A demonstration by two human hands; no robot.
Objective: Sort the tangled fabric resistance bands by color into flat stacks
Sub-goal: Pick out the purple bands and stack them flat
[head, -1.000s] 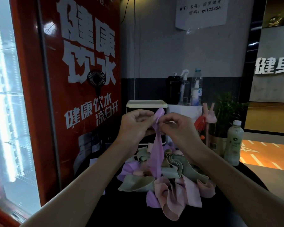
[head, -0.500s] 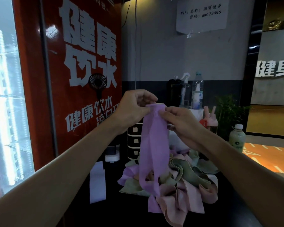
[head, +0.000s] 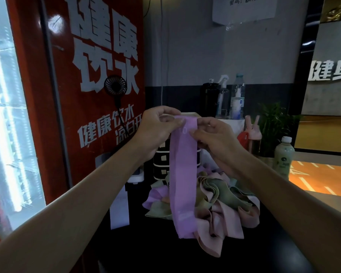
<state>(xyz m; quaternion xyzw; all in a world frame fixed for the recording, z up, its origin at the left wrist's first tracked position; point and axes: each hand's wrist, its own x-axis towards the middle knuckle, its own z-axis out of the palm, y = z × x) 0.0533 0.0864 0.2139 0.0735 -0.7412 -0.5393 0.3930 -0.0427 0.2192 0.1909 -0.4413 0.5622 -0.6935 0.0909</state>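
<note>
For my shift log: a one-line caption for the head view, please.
Left hand and right hand pinch the top of a purple band, hanging straight over the tangled pile on the table.

Left side: beside you stands a red cabinet (head: 98,75) with big white lettering; its glass door (head: 6,115) glows with cold white strip light.
Fan: a small black fan (head: 115,88) sits against the red panel, its cord trailing down.
Back wall: the grey wall (head: 195,46) ahead of you has a dark lower band (head: 181,97), a paper notice (head: 244,8) up high and a thin cable (head: 161,56) running down.
Bottles: a spray bottle (head: 223,99), a clear bottle (head: 237,97) and a dark pump bottle (head: 209,101) stand together.
Right side: you have a potted plant (head: 276,125), a pale green bottle (head: 283,156) and white sign letters (head: 331,70).
Floor: an orange floor (head: 323,178) with white lines.
Table: a black tabletop (head: 244,259) lies before you.
</note>
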